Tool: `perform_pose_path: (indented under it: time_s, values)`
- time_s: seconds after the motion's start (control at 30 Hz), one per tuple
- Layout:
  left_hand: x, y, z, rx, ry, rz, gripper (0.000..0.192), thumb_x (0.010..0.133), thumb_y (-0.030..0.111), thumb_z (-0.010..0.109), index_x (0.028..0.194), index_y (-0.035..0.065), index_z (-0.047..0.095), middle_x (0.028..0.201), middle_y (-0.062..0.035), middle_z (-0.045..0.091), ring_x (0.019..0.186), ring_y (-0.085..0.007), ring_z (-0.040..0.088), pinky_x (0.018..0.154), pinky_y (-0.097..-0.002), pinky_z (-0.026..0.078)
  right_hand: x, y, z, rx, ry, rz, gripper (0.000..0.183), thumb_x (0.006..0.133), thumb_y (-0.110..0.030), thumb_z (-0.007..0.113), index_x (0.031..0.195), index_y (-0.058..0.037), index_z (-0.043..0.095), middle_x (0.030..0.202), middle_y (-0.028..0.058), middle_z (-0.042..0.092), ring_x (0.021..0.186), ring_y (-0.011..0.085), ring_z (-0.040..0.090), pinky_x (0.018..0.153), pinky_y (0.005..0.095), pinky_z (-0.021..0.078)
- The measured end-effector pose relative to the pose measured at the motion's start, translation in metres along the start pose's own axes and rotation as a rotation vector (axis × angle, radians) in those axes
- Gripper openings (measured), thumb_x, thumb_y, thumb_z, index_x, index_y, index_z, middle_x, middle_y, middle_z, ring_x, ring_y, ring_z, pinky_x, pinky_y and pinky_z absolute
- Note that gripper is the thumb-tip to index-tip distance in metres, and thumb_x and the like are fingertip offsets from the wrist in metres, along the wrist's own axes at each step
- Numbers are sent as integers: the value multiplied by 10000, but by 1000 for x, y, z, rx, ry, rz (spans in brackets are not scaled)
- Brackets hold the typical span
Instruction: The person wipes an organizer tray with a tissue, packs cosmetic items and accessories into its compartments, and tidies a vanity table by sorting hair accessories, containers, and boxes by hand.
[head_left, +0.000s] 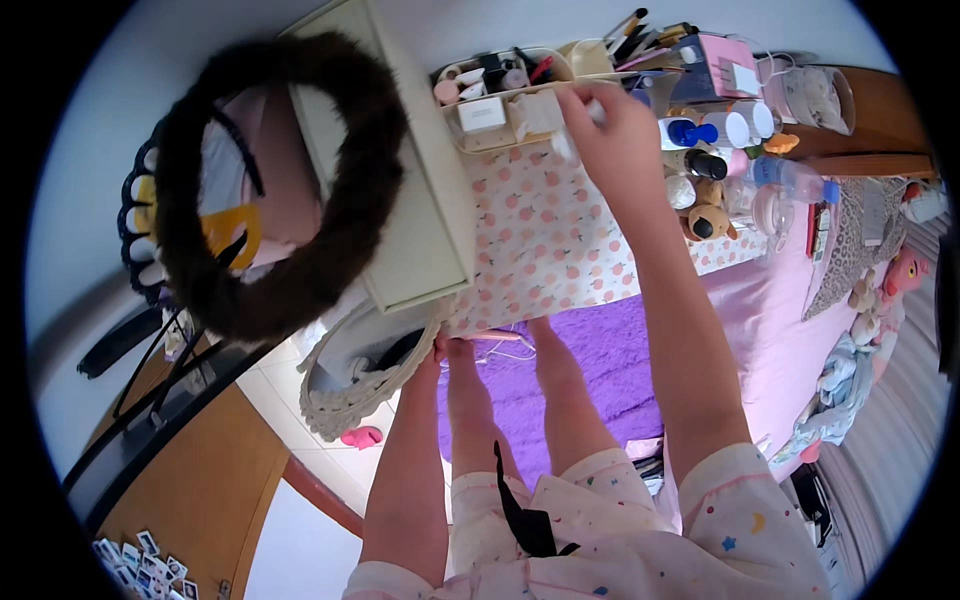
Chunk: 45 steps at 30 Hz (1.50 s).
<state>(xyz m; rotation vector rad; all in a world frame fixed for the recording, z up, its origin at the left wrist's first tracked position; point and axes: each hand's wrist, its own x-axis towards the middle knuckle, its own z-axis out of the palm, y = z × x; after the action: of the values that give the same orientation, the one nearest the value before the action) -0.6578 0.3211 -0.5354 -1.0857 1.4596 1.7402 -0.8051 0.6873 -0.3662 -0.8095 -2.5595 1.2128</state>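
Note:
My left hand (441, 349) is closed on the edge of an oval mirror with an ornate cream frame (352, 409), tilted below the corner of a cream box. My right hand (611, 124) reaches over the far side of the peach-print tablecloth (540, 225), its fingers bent around something white that they mostly hide. Just left of it stands a cream organizer tray (480, 150) with a small white box (481, 114), tissue-like white pieces (536, 112) and small cosmetics in its compartments.
A cream box (420, 195) and a dark furry ring (375, 180) stand at left. Right of my right arm are a blue-capped pump bottle (691, 133), a plastic bottle (795, 178), a plush dog (709, 217) and a pink bed cover (757, 330). A purple rug (615, 360) lies below.

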Motion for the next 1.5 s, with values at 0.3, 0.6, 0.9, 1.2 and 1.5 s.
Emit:
perform_pose_path:
  time_s: [0.3, 0.6, 0.9, 1.2, 1.5]
  values:
    - [5, -8, 14, -2, -2, 29, 153, 978, 202, 647, 970, 49, 637, 762, -142, 718, 325, -92, 371, 278, -245, 220, -189, 41, 37, 333, -411, 218, 281, 877, -35, 654, 1159, -38, 665, 1101, 117, 689, 874, 201, 686, 751, 327, 552]
    - [-37, 18, 32, -10, -93, -6, 303, 960, 324, 687, 1036, 32, 658, 736, -98, 690, 425, -114, 534, 333, -230, 356, -161, -29, 58, 461, -589, -181, 409, 855, 46, 630, 1253, -49, 639, 1242, 113, 645, 1162, 221, 614, 982, 320, 487]
    - [-114, 19, 24, 187, -85, 94, 281, 1031, 262, 560, 1050, 14, 691, 801, -71, 705, 571, -120, 621, 517, -242, 475, -172, -20, 36, 523, -604, -54, 240, 821, 57, 675, 1048, -6, 720, 1042, 86, 720, 944, 184, 679, 831, 292, 527]
    - [-145, 33, -6, 11, 85, 348, 187, 1024, 126, 545, 1092, 1, 667, 780, -14, 642, 651, -72, 573, 593, -222, 471, -156, 23, -64, 427, -498, -59, 233, 867, 76, 591, 1067, 21, 698, 1092, 104, 716, 1028, 175, 672, 910, 289, 520]
    - [-93, 65, -35, 668, 572, 811, 576, 805, 111, 749, 1331, 24, 532, 1226, -121, 527, 1080, -241, 525, 857, -354, 473, -81, 97, -120, 338, -369, 97, 212, 986, -184, 648, 1128, -27, 659, 1098, 114, 744, 915, 145, 711, 602, 218, 499]
